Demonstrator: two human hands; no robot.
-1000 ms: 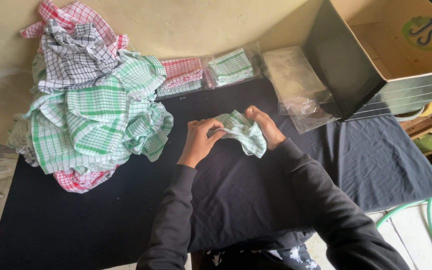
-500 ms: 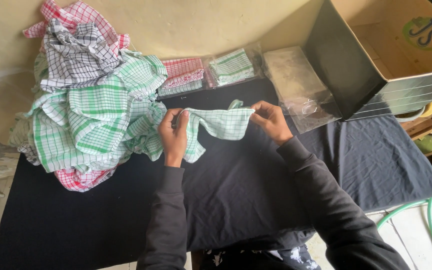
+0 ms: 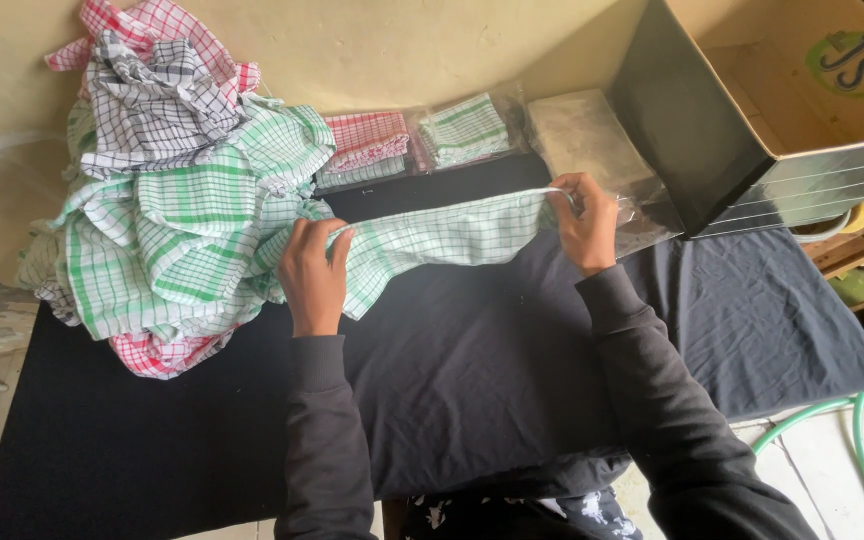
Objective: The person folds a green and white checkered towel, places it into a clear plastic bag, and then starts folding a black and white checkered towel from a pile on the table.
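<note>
A green-and-white checked cloth (image 3: 442, 238) is stretched out between my two hands above the black-covered table (image 3: 472, 380). My left hand (image 3: 314, 275) grips its left end, close to the big heap of checked cloths (image 3: 182, 200). Its right end is pinched by my right hand (image 3: 584, 220), just in front of a stack of clear plastic bags (image 3: 582, 140). The cloth hangs slack in a long band, wider and drooping at the left end.
Folded red and green checked cloths in clear bags (image 3: 412, 140) lie along the wall behind. An open cardboard box (image 3: 782, 100) stands at the right. A green hose (image 3: 852, 420) curls on the floor at the lower right.
The cloth was bunched between my hands near the table's middle. My hands have moved apart, the left toward the heap and the right toward the bags, pulling the cloth out long.
</note>
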